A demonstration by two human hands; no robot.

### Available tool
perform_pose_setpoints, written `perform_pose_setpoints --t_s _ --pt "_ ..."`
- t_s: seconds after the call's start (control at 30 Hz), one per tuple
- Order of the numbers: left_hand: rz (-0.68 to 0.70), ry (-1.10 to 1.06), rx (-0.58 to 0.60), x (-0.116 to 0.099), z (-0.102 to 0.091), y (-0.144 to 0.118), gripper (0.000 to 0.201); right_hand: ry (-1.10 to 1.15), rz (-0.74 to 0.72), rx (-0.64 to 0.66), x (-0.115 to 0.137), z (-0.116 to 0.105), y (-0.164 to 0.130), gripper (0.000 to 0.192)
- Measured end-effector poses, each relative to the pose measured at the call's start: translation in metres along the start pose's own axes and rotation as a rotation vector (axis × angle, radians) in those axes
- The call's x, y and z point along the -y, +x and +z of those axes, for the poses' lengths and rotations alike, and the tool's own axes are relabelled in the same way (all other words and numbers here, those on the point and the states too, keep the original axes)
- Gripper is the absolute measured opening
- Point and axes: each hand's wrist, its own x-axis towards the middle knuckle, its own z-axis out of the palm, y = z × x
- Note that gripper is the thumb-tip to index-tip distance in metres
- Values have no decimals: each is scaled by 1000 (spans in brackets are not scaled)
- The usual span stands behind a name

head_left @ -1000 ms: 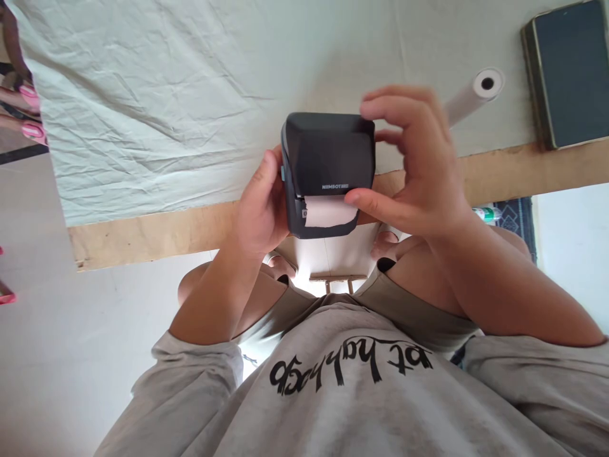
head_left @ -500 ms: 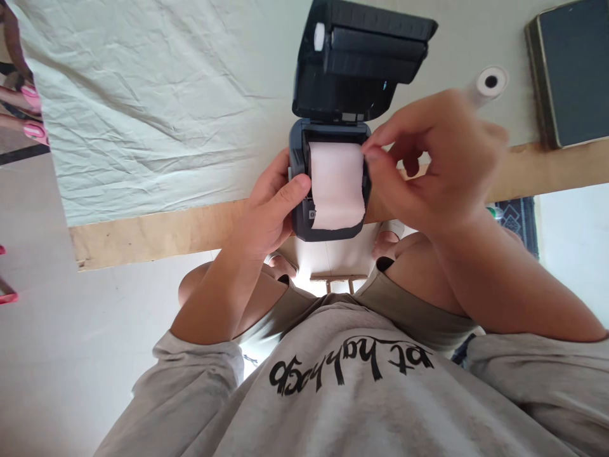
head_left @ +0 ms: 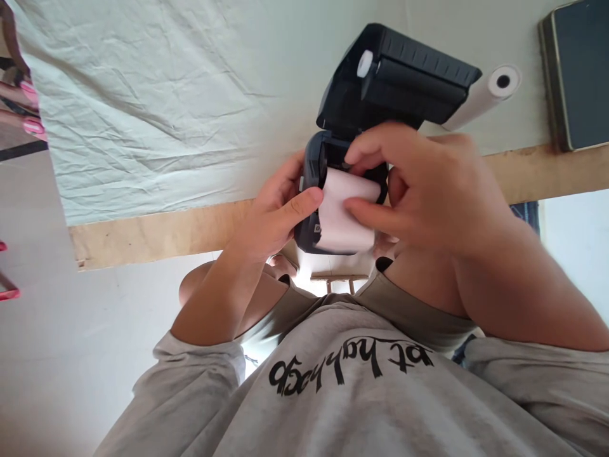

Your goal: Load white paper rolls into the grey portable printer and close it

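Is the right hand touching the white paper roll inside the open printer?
Touching. In the head view the right hand has its thumb and fingers closed on the paper roll in the open printer.

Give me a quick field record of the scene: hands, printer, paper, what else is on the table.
left hand: holds the printer body by its side, thumb on the paper roll
right hand: fingers and thumb pinch the paper roll
printer: dark, held above the table edge
lid: swung open
paper roll: white, sitting in the open bay
spare roll: lying on the cloth
cloth: pale, wrinkled
dark box: at the table's far right
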Motion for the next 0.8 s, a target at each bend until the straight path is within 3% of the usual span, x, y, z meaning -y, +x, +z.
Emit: perform_pose_setpoints --t_s 0.17,0.27,0.37,0.47,0.57,0.8 --pt "44 -86 11 2 0 -1 35 519 -110 59 -15 -8 -11 39" --pt "38 -79 -23 3 2 -2 38 920 115 -29 -30 -4 -11 29" --pt "-1 -50 -86 4 4 -1 38 1051 361 -113 -44 5 -5 24" --pt "-6 -60 -148 4 4 1 35 983 450 -232 -55 15 -3 28" --pt "4 -94 -215 4 4 3 29 857 389 -342 -61 23 -8 31" --pt "4 -141 -230 3 4 4 28 10 113 -328 -58 20 -13 28"
